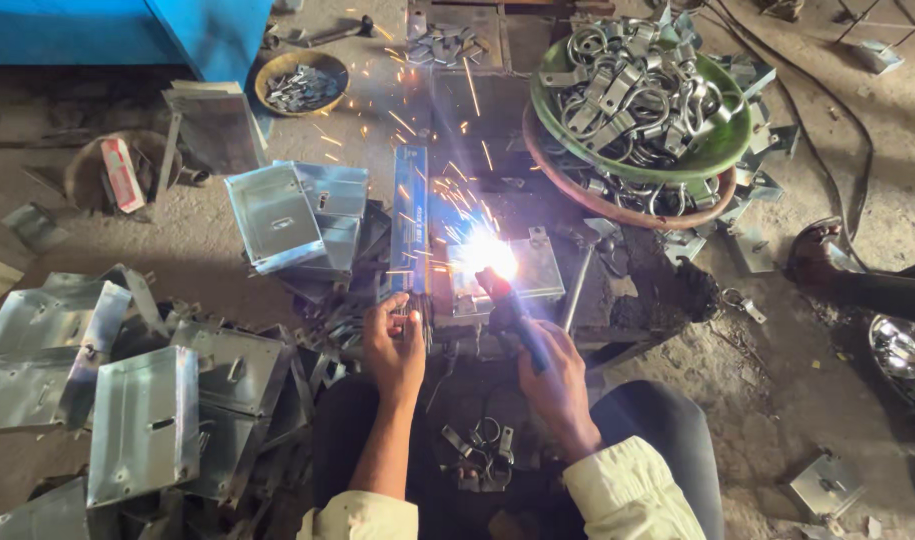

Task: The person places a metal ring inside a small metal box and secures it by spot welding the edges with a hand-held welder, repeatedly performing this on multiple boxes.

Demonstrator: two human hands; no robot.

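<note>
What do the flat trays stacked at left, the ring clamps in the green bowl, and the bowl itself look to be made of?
Stacked trays: thin sheet metal, probably galvanised steel, going by the dull silver sheen and folded edges. Ring clamps: bright plated metal, with shiny curved highlights. Green bowl: a smooth glossy rim, painted metal or plastic; the look leaves it open.

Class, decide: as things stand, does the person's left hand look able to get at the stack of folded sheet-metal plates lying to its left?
Probably yes. The left hand rests by the workpiece, and the stack of sheet-metal plates lies just beside it with nothing between.
</note>
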